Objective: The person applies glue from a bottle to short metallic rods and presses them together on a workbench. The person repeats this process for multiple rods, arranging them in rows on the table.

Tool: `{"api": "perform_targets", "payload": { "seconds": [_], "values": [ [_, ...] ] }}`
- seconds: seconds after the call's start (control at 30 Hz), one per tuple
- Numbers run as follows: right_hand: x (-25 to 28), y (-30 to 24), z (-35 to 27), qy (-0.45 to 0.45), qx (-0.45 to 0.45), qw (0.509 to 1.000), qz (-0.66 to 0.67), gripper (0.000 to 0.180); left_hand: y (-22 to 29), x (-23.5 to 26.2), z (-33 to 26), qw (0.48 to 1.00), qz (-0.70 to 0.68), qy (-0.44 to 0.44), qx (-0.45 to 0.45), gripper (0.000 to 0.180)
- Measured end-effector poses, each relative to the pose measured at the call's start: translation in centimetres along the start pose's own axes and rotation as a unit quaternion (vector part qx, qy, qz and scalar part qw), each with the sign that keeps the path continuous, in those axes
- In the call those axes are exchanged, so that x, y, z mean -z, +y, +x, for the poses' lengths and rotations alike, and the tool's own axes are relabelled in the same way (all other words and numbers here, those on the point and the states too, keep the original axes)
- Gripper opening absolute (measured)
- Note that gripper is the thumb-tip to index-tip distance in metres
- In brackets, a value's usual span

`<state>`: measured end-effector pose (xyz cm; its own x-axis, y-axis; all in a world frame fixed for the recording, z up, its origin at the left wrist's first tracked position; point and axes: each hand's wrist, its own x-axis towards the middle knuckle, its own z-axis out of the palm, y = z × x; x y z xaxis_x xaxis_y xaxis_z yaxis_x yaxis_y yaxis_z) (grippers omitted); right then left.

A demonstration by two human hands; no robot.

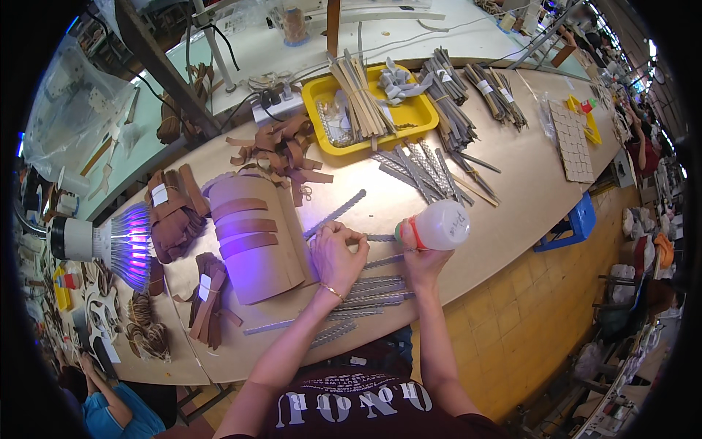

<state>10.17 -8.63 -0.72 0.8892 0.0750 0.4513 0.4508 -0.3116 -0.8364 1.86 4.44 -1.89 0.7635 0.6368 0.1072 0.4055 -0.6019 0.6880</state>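
Observation:
My right hand (424, 265) is wrapped round a translucent white squeeze bottle (447, 225) with a red band. The bottle is tipped over, its nozzle end toward the left, at the end of a short grey strip (380, 238). At the strip's other end, my left hand (338, 254) has its fingers curled in a pinch. Those fingertips partly hide what they grip. Several braided grey strips (369, 293) lie in rows on the table below my hands. One more grey strip (344, 208) lies slantwise above my left hand.
Left of my hands stands a curved brown form (252, 274) with brown strips across it. A lit lamp (124, 245) shines from the left. Behind are a yellow tray (344, 148) of strips, brown strip piles (281, 150) and grey bundles (453, 117). A blue stool (574, 223) stands at right.

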Motion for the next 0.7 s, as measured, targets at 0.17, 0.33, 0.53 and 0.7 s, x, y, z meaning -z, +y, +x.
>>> {"api": "perform_targets", "payload": {
  "seconds": [0.17, 0.33, 0.53, 0.7],
  "values": [
    [-0.03, 0.03, 0.06, 0.001, 0.016, 1.0, -0.007, 0.02, -0.01, 0.1, 0.18, 1.0, -0.008, -0.011, 0.011, 0.009],
    [-0.02, -0.12, 0.04, 0.0, 0.01, 1.0, -0.005, 0.019, 0.15, 0.35, 0.44, 1.0, 0.004, -0.027, 0.015, 0.01],
    [0.01, 0.15, -0.1, -0.004, 0.009, 1.0, -0.014, 0.02, -0.42, 0.6, 0.8, 0.997, -0.039, -0.065, 0.018, 0.01],
    [-0.49, 0.77, -0.66, 0.003, -0.011, 1.0, -0.016, 0.031, -0.55, 0.42, 0.05, 0.999, -0.013, -0.035, -0.012, 0.012]
  ]
}}
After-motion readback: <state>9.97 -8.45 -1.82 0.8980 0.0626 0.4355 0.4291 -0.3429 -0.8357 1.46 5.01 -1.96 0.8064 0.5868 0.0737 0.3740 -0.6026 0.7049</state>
